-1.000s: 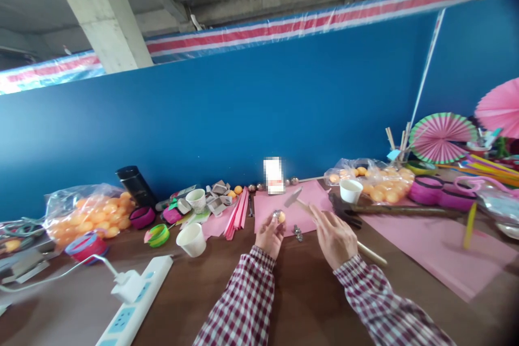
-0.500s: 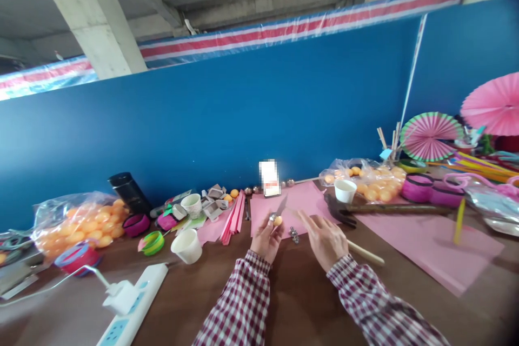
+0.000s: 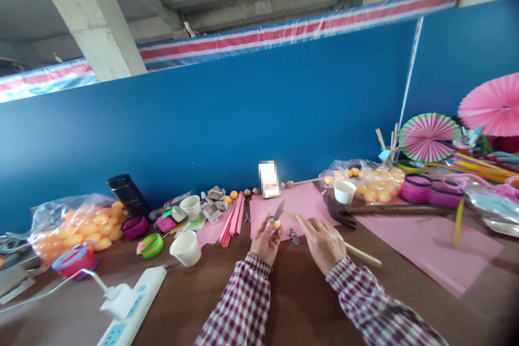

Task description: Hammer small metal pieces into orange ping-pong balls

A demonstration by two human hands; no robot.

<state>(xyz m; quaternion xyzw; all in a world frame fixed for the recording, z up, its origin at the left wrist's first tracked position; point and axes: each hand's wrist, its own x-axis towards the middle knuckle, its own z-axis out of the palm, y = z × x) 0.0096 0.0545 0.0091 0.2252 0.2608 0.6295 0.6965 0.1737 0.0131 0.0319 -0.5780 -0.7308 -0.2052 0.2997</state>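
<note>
My left hand (image 3: 265, 240) is closed around a small orange ball (image 3: 276, 224) with a silvery bit on it, held up over the brown table (image 3: 300, 303). My right hand (image 3: 324, 240) grips a long pale wooden handle (image 3: 363, 255) that ends in a metal blade (image 3: 279, 210). The blade's tip sits right at the top of the ball. Both hands hover by the near edge of a pink paper sheet (image 3: 302, 199). A small metal piece (image 3: 292, 235) lies on the table between the hands.
A hammer (image 3: 344, 211) and a white paper cup (image 3: 344, 192) lie right of the sheet, with a bag of orange balls (image 3: 375, 184) behind. On the left are a tipped cup (image 3: 186, 248), another ball bag (image 3: 77, 224) and a power strip (image 3: 130, 308). Pink paper fans (image 3: 430, 138) stand far right.
The blade has swung left and down from above the pink sheet to the ball in my left hand. Both hands stayed close together; the view shifted slightly.
</note>
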